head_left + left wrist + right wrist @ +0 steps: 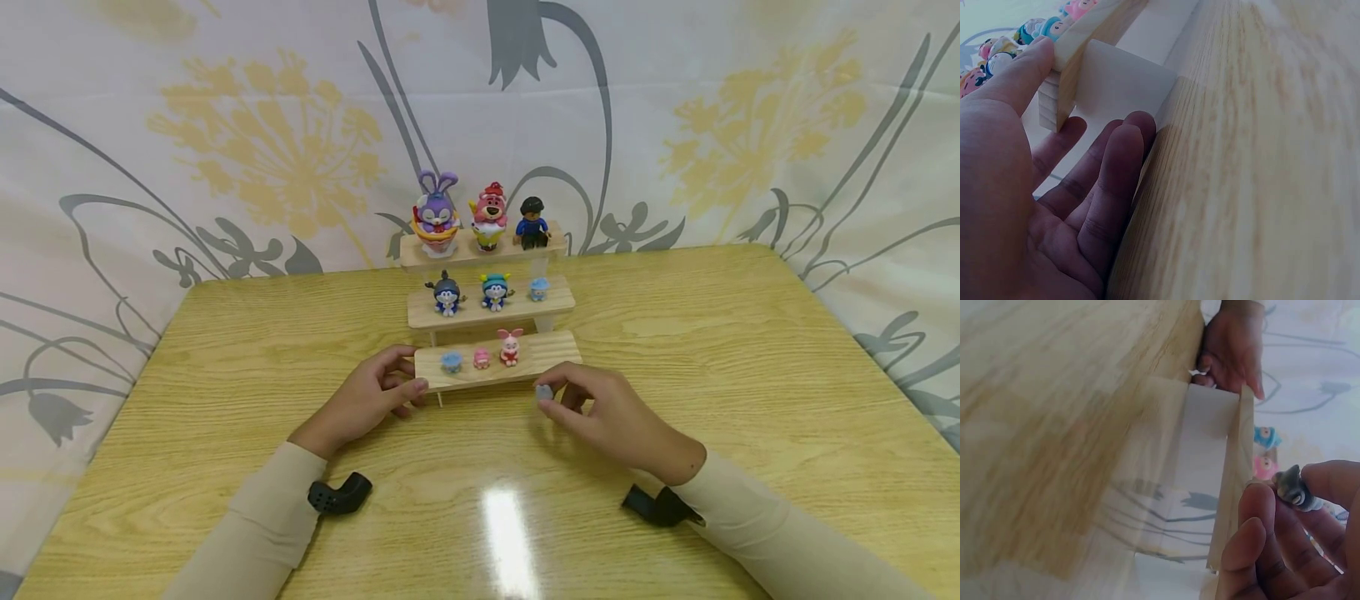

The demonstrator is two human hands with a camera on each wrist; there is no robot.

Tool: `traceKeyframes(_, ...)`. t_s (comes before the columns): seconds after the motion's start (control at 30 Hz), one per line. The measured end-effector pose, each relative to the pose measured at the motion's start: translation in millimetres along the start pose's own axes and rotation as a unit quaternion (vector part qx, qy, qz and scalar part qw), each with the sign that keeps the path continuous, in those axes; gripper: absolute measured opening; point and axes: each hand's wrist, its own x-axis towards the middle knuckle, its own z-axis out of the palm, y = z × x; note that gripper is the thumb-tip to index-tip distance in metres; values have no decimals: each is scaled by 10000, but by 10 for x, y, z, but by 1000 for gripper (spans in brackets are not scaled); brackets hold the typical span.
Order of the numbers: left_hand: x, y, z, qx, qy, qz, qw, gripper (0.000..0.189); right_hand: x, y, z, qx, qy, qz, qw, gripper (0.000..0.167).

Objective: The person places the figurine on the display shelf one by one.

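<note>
A three-step wooden display shelf (551,354) stands on the table with small figurines on each step. At the left end of its lowest step, my left hand (375,387) grips the board between thumb and index finger; the other fingers are loosely bent beside the pale support (1125,78). My right hand (600,408) pinches a small grey figurine (1294,487) by thumb and fingertip, just off the front right edge of that step. Along this lowest step sit a blue-hatted figurine (451,362), a small pink figurine (482,358) and a pink piglet figurine (510,347).
The middle step holds two dark-blue figurines, one grey-hatted (447,296), one teal-hatted (495,293), and a light-blue one (538,289). On top are a purple rabbit (437,215), a pink bear (490,218) and a toy person (532,225). Behind hangs a flowered cloth (480,100).
</note>
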Motion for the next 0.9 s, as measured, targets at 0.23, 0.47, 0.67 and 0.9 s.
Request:
traceKeyframes(0.23,4,-6,2,-38,8,-20,10000,62,10,47,-44,-214,194,-78,9996,15)
traceKeyframes(0.47,2,-3,-2,-38,-5,1,10000,63,33,92,-79,-351,458,-220,9981,14)
traceKeyframes(0.67,-1,-1,-5,-5,-12,14,10000,63,47,99,-105,-397,620,-182,9971,16)
traceKeyframes(0.9,5,-13,-6,-14,-16,17,10000,63,64,98,-123,-479,780,-153,9957,17)
